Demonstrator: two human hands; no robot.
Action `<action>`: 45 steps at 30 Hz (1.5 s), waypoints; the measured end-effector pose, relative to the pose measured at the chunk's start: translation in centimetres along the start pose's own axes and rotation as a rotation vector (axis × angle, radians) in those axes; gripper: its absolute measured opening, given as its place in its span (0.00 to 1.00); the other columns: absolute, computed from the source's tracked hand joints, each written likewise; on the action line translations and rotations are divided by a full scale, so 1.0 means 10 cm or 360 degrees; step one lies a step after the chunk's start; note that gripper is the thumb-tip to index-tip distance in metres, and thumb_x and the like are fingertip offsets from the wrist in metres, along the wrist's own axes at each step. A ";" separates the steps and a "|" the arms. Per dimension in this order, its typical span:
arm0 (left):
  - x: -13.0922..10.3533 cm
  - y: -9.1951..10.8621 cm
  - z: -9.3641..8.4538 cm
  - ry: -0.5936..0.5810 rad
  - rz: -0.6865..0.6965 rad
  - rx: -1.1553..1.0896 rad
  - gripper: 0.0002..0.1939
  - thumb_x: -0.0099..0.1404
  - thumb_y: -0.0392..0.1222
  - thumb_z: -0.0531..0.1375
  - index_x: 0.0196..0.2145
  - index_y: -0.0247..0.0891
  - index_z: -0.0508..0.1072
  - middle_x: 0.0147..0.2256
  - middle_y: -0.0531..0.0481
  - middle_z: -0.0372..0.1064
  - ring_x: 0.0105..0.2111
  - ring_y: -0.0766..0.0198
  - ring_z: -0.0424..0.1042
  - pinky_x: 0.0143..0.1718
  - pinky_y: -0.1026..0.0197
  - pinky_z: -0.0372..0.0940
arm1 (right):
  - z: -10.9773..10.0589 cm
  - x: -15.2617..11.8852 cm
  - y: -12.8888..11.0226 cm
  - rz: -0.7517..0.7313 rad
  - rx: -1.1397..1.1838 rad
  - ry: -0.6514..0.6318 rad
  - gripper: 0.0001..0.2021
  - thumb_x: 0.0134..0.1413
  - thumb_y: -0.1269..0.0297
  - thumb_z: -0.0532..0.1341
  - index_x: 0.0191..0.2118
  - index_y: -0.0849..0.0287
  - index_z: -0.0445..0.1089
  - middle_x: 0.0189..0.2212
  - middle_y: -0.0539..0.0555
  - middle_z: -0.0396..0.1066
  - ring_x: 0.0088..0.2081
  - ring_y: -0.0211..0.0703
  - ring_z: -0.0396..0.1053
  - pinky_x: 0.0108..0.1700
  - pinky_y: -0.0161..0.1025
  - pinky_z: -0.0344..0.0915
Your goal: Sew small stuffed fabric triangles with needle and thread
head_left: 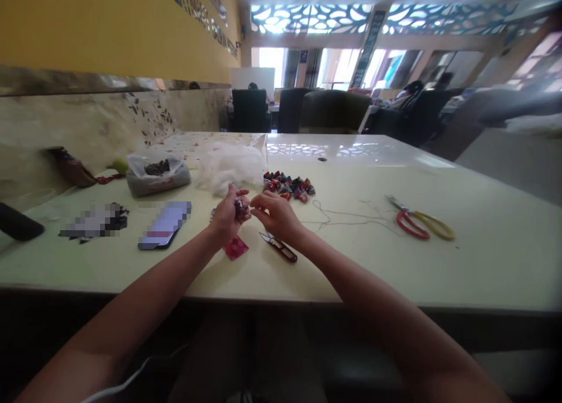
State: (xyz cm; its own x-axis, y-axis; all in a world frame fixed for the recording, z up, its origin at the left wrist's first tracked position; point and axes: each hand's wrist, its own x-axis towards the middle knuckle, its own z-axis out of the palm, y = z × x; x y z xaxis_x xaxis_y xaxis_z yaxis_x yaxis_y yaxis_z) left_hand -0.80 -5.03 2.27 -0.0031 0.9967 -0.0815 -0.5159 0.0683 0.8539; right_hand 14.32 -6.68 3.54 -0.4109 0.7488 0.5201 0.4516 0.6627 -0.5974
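Both forearms angle inward over the table (351,280). The left hand (228,214), fingers curled, grips a small dark patterned piece (239,208). Close beside it, the right hand (274,214) bends at the wrist, fingers bunched toward the piece; whether they pinch anything, I cannot tell. Thread snips (281,249) lie below the right hand.

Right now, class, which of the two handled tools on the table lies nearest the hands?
The dark-handled thread snips, just below the right hand; the larger tool, with one red and one yellow handle, lies farther right.
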 end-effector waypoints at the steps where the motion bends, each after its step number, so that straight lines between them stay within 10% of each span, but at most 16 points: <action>1: 0.02 -0.02 -0.02 -0.0016 0.0010 0.0013 0.27 0.65 0.66 0.55 0.38 0.36 0.68 0.20 0.57 0.59 0.17 0.71 0.58 0.18 0.67 0.55 | 0.03 0.04 0.01 0.0023 0.0035 0.0000 0.02 0.57 0.71 0.60 0.34 0.58 0.70 0.35 0.53 0.71 0.36 0.41 0.68 0.41 0.37 0.61; 10: 0.09 -0.05 -0.12 -0.0321 0.0275 0.0082 0.30 0.65 0.70 0.51 0.40 0.37 0.69 0.21 0.58 0.56 0.17 0.72 0.55 0.17 0.67 0.53 | 0.38 0.12 0.24 0.0586 0.0961 -0.0077 0.15 0.49 0.59 0.67 0.37 0.57 0.61 0.25 0.45 0.69 0.27 0.36 0.69 0.29 0.33 0.63; 22: -0.04 -0.07 -0.09 -0.0237 0.0524 0.0425 0.29 0.67 0.70 0.47 0.42 0.41 0.69 0.24 0.55 0.58 0.17 0.72 0.51 0.17 0.65 0.49 | 0.56 -0.09 0.19 0.0969 0.1697 -0.0413 0.16 0.45 0.58 0.70 0.35 0.60 0.66 0.19 0.46 0.69 0.19 0.33 0.65 0.23 0.32 0.59; 33: -0.02 -0.09 -0.13 -0.0213 0.0625 0.0433 0.30 0.66 0.70 0.49 0.44 0.39 0.70 0.28 0.54 0.60 0.21 0.72 0.58 0.20 0.67 0.56 | 0.54 -0.11 0.18 0.1003 0.1652 -0.0488 0.24 0.57 0.41 0.59 0.33 0.62 0.70 0.17 0.48 0.64 0.18 0.32 0.59 0.21 0.33 0.51; 45: 0.17 -0.15 -0.28 0.0035 0.0634 0.0475 0.31 0.66 0.70 0.48 0.41 0.38 0.69 0.24 0.57 0.55 0.16 0.74 0.52 0.16 0.68 0.51 | 0.31 -0.10 0.06 0.0624 0.1288 -0.0280 0.12 0.55 0.61 0.60 0.25 0.59 0.61 0.19 0.45 0.61 0.22 0.32 0.58 0.28 0.33 0.57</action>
State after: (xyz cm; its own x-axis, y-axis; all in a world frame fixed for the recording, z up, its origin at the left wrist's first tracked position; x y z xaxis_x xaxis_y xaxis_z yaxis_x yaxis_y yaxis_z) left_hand -2.45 -3.61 -0.61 -0.1697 0.9469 0.2732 -0.2034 -0.3049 0.9304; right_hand 12.57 -7.05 0.76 -0.4900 0.8621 0.1290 -0.0811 0.1023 -0.9914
